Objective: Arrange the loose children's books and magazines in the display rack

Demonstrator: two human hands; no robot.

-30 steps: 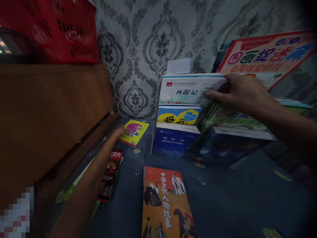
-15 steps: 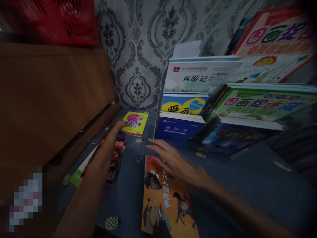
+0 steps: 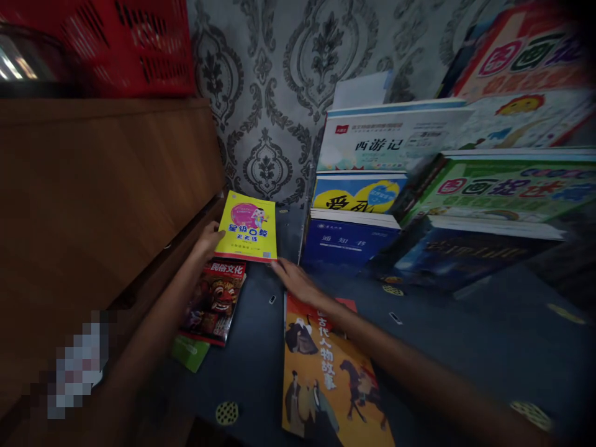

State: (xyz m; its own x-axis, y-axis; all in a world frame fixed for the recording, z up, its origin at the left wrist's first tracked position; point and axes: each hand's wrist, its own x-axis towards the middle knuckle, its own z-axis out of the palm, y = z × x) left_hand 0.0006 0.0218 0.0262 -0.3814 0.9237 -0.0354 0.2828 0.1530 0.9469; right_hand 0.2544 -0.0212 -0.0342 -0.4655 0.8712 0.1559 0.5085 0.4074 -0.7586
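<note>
Got the yellow booklet (image 3: 246, 225) gripped in the left hand (image 3: 207, 243) by its left edge, just past the mask-cover magazine (image 3: 218, 301) on the table (image 3: 254, 360). Just brought the right hand (image 3: 297, 281) over from the orange book (image 3: 310, 385) to the booklet's lower right corner, so two-handed now. Can't tell if pinching there.

A red slotted basket (image 3: 112, 59) sits on a wooden cabinet (image 3: 102, 186) near patterned grey wallpaper (image 3: 266, 169).

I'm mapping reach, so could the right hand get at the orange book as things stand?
Probably yes: the orange book lies face up, with only the right forearm crossing over it. The right hand, though, is at a corner of the yellow book.
</note>
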